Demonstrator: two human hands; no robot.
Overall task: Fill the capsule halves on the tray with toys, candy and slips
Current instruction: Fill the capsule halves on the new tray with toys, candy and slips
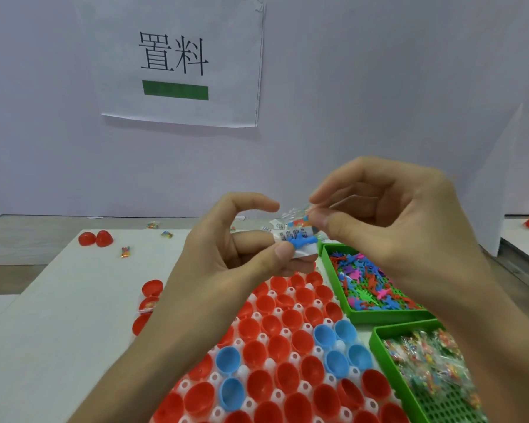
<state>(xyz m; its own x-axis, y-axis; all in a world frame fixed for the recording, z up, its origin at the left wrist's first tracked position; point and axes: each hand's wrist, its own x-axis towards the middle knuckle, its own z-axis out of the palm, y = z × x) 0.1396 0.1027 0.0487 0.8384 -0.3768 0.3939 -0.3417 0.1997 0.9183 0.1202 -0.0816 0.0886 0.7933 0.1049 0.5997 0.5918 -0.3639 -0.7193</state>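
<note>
A white tray [347, 317] below my hands carries several red capsule halves [293, 319] and a few blue capsule halves [324, 335], all open side up. My left hand [226, 267] pinches a small bundle above the tray: a blue toy [300, 241] lying on a white printed slip [283, 233]. My right hand [388, 221] pinches a clear candy packet [300, 219] at the top of that same bundle. Both hands meet in the air over the tray's far end.
A green bin of small coloured toys [367, 285] sits right of the tray, with a green bin of wrapped candy [428, 364] in front of it. Loose red capsule halves [95, 239] and stray candy packets [126, 251] lie on the white sheet to the left. A labelled paper [177, 62] hangs on the wall.
</note>
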